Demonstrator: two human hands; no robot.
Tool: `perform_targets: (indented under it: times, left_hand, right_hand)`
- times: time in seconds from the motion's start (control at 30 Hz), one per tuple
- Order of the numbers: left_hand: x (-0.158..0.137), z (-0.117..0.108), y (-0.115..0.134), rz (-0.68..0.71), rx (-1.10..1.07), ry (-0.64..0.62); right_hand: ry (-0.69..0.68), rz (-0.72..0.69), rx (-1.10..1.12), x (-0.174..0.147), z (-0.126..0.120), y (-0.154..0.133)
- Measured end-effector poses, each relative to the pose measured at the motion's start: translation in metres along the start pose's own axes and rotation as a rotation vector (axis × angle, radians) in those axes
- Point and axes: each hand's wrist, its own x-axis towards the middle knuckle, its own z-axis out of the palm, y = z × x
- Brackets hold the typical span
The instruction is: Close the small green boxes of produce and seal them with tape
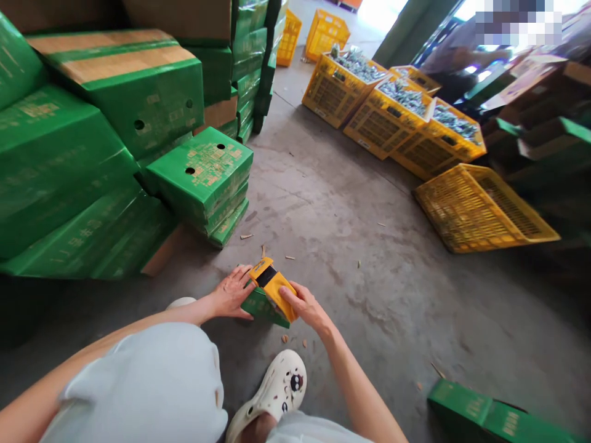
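A small green box (265, 306) is on the floor between my feet, partly hidden under a yellow handheld tool. My right hand (302, 303) is closed around this yellow tool (279, 292), which has a black section near its far end; I cannot make out its exact kind. The tool lies over the top of the box, slanting to the upper left. My left hand (234, 292) rests against the box's left side with fingers spread, the fingertips close to the tool's far end.
Green cartons (157, 98) are piled at the left, with flatter ones (203, 166) stacked beside them. Yellow crates (341, 92) of greyish items stand at the back. A tilted yellow crate (480, 209) and another green box (489, 409) are at right. A person (457, 52) is beyond.
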Motion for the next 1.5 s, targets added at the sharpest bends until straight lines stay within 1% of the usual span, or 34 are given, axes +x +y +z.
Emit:
perform_targets:
  times: [0.07, 0.13, 0.2, 0.27, 0.37, 0.47, 0.53, 0.63, 0.77, 0.83, 0.9, 0.93, 0.97, 1.07, 1.1, 1.13, 1.33, 1.43, 1.5]
  left_hand:
    - [0.001, 0.002, -0.003, 0.013, -0.017, 0.003]
    - [0.003, 0.002, -0.005, 0.029, -0.023, 0.008]
    - [0.005, 0.003, -0.007, 0.042, -0.029, 0.016]
    - [0.005, 0.005, -0.008, 0.047, -0.042, 0.025]
    - [0.005, 0.009, -0.01, 0.05, -0.065, 0.021]
    - [0.006, 0.011, -0.011, 0.014, -0.095, -0.008]
    - [0.008, 0.01, -0.012, -0.008, -0.125, -0.018]
    - [0.009, 0.004, -0.013, -0.005, -0.18, -0.03]
    - [0.003, -0.007, -0.017, -0.035, -0.28, -0.089]
    - [-0.002, -0.015, -0.022, -0.089, -0.375, -0.095]
    - [-0.007, -0.027, -0.03, -0.194, -0.536, -0.082]
    - [-0.01, -0.033, -0.034, -0.272, -0.653, -0.071]
    - [-0.013, -0.04, -0.039, -0.382, -0.804, -0.052]
    - [-0.018, -0.059, -0.046, -0.753, -1.259, 0.014]
    - [-0.018, -0.063, -0.046, -0.831, -1.352, 0.022]
    - [-0.018, -0.067, -0.044, -0.874, -1.415, 0.013]
    - [-0.002, -0.082, -0.02, -0.908, -1.738, -0.173]
    - [0.001, -0.087, -0.017, -0.907, -1.746, -0.188]
    - [0.0, -0.089, -0.016, -0.924, -1.714, -0.169]
  right_hand:
    - [-0.013, 0.046, -0.024, 0.001, 0.002, -0.007]
    - [0.082, 0.05, -0.101, 0.002, 0.005, -0.011]
    - [0.199, -0.001, -0.189, 0.003, 0.008, -0.013]
    - [0.236, -0.061, -0.188, 0.005, 0.008, -0.015]
    - [0.159, -0.118, -0.108, 0.011, 0.009, -0.015]
    - [0.088, -0.159, -0.182, 0.02, 0.011, -0.012]
    - [0.096, -0.176, -0.243, 0.024, 0.013, -0.008]
    - [0.135, -0.19, -0.26, 0.024, 0.015, -0.005]
    - [0.119, -0.202, -0.288, 0.021, 0.016, -0.009]
    - [0.112, -0.205, -0.292, 0.02, 0.016, -0.011]
    - [0.106, -0.207, -0.289, 0.021, 0.015, -0.012]
    - [0.099, -0.207, -0.287, 0.021, 0.014, -0.011]
    - [0.095, -0.207, -0.285, 0.022, 0.013, -0.01]
    - [0.086, -0.21, -0.293, 0.024, 0.012, -0.006]
    - [0.084, -0.214, -0.303, 0.025, 0.012, -0.006]
    - [0.082, -0.217, -0.315, 0.025, 0.012, -0.006]
    - [0.038, -0.2, -0.358, 0.023, 0.012, -0.013]
    - [-0.02, -0.175, -0.38, 0.023, 0.01, -0.016]
    - [-0.067, -0.164, -0.398, 0.024, 0.008, -0.017]
